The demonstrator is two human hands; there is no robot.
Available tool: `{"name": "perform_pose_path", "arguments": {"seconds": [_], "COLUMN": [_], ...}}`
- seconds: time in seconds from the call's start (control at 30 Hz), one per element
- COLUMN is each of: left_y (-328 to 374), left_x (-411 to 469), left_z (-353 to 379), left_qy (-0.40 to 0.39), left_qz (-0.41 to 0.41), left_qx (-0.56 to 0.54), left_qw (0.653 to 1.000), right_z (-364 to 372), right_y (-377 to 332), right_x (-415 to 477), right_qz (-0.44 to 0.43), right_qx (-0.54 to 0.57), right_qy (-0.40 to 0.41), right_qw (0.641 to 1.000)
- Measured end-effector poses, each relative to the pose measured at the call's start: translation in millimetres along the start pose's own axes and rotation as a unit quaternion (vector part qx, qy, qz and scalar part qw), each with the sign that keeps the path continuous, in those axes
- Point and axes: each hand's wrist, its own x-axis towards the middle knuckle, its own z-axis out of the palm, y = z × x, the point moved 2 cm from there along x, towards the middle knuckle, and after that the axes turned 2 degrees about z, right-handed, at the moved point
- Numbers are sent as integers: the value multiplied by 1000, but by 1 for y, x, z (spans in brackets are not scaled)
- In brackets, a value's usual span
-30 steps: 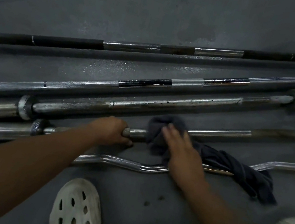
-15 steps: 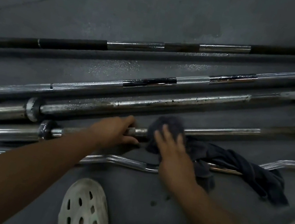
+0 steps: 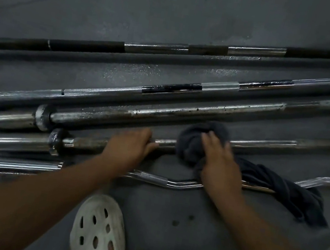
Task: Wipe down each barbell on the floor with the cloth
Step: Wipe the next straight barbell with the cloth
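**Wiping the short barbell, mid-shaft**

Five bars lie side by side on the grey floor (image 3: 180, 6). The one in hand is the short barbell (image 3: 266, 144), second from the person, next to the EZ curl bar (image 3: 150, 177). The left hand (image 3: 131, 149) grips the shaft just right of the collar, fingers curled over the top. The right hand (image 3: 220, 165) is slightly blurred; its fingers bend over the dark cloth (image 3: 191, 147), bunched round the shaft, and the thumb is hidden. The cloth's loose tail trails right across the curl bar onto the floor.

To do this step well, probably:
- the left hand pins the bar so it can't roll or slide
- the cloth goes fully round the shaft, not just over the top, or the underside gets missed
- long strokes run to the right collar, then the left hand shifts and the stretch under it gets wiped, sleeve too
- the tail gets gathered up, since it looks likely to snag on the curl bar

The rusty bar (image 3: 184, 110) lies just behind, so knuckles could scrape it
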Motion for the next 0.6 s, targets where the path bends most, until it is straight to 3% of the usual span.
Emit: {"name": "perform_pose_path", "arguments": {"seconds": [0.07, 0.13, 0.2, 0.23, 0.3, 0.37, 0.43, 0.53, 0.6], "left_y": [4, -3, -10, -12, -15, -18, -18, -26, -26], "left_x": [-9, 4, 21, 28, 27, 14, 6, 17, 25], "left_z": [10, 12, 10, 6, 2, 4, 8, 8, -2], "left_qy": [2, -101, -228, -244, -192, -86, -30, -105, -181], "left_qz": [17, 18, 2, -3, 1, 34, 78, 76, 39], "left_qx": [31, 17, -75, -110, -105, -54, -66, -148, -209], "left_qw": [999, 995, 971, 963, 976, 994, 994, 981, 960], "right_z": [10, 21, 20, 11, 1, 2, 14, 25, 13], "right_y": [-13, -39, -44, -32, 1, 12, -16, -52, -32], "right_x": [-6, -14, -19, -15, -2, -1, -10, -26, -14], "right_qz": [56, -13, -126, -140, -81, 32, 40, -124, -146], "right_qx": [-5, 1, -14, -19, -6, 10, 16, -7, -21], "right_qy": [0, -24, -46, -46, -17, 14, 8, -35, -48], "right_qw": [998, 1000, 991, 989, 997, 999, 999, 992, 988]}}
